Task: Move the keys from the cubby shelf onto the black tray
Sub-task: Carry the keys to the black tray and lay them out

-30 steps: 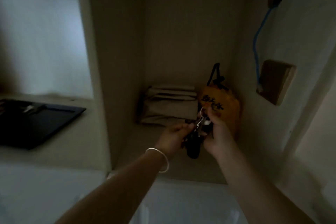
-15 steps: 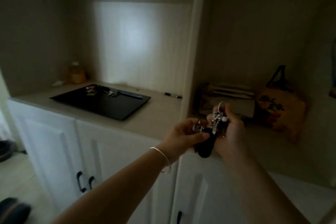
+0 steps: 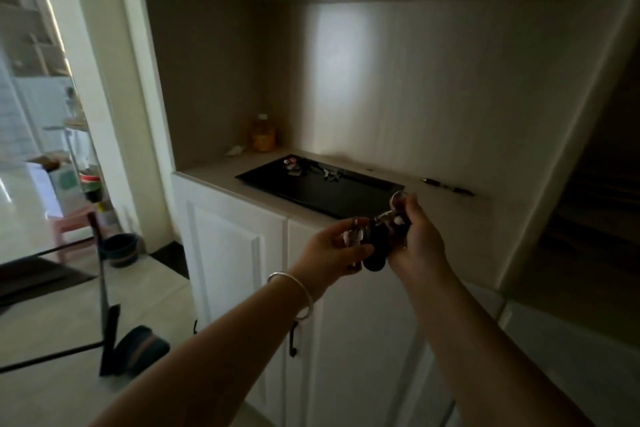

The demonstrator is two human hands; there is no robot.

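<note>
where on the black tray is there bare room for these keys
The black tray is bare across its near half and right end, toward the hands. Its far edge is crowded with small items. Both hands hold the keys.

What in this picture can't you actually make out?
Head view only:
- Bunch of keys with black fob: key count hidden by both hands (left hand, right hand).
- Small items on flat black tray: too small, dim.
- Orange jar: label blurred.
- Dark cubby on the right: contents lost in shadow.

Keys (image 3: 377,236) partly hidden by fingers (image 3: 349,243); cubby shelf (image 3: 595,218) dark, contents unreadable.
</note>
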